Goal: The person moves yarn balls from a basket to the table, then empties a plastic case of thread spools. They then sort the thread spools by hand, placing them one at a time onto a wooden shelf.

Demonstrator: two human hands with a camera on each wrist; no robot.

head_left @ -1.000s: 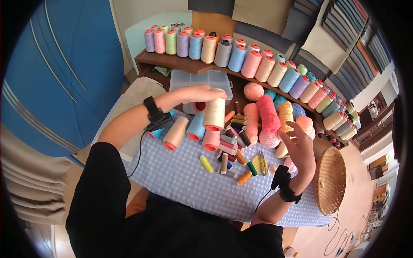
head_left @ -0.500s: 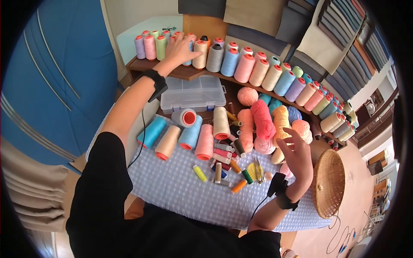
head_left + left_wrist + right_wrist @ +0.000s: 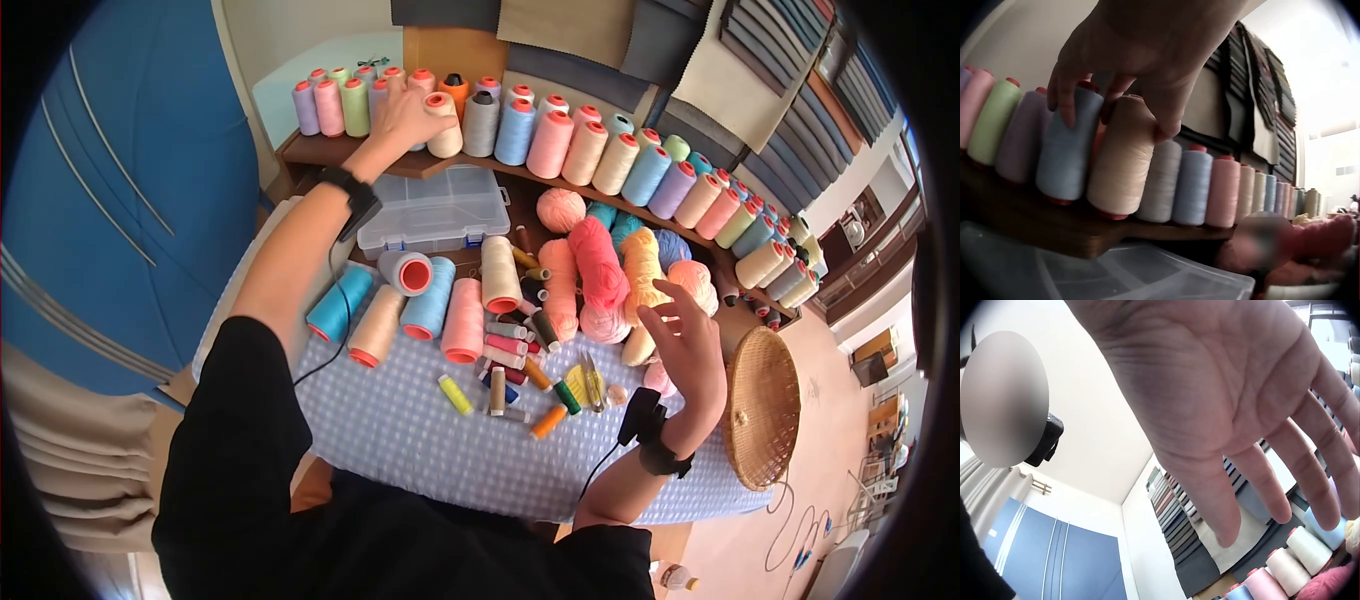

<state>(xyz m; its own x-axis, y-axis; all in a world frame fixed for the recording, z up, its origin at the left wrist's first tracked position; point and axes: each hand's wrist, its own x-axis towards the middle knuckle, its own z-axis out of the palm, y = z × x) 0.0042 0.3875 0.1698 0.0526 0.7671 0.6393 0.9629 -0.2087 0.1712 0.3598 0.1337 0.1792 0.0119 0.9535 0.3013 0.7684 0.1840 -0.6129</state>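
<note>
Up at the shelf, my left hand (image 3: 402,118) grips a beige thread cone (image 3: 444,128), thumb on its right side and fingers on its left. In the left wrist view this beige cone (image 3: 1124,159) leans a little, and fingertips overlap the light blue cone (image 3: 1071,150) beside it. My right hand (image 3: 690,345) hovers with relaxed, spread fingers near the yellow yarn skein (image 3: 643,275), holding nothing; its bare palm fills much of the right wrist view. On the tablecloth lie a cream cone (image 3: 499,272), a pink cone (image 3: 463,320) and several others.
A clear plastic case (image 3: 435,215) sits below the shelf (image 3: 330,152), which bears a long row of cones. Small spools (image 3: 505,345), scissors (image 3: 592,383) and yarn balls (image 3: 560,210) crowd the checked cloth (image 3: 400,430). A wicker basket (image 3: 763,410) stands at the right.
My left hand let go of the cream cone on the table, went up to the shelf and took hold of the beige cone. The right hand has hardly moved.
</note>
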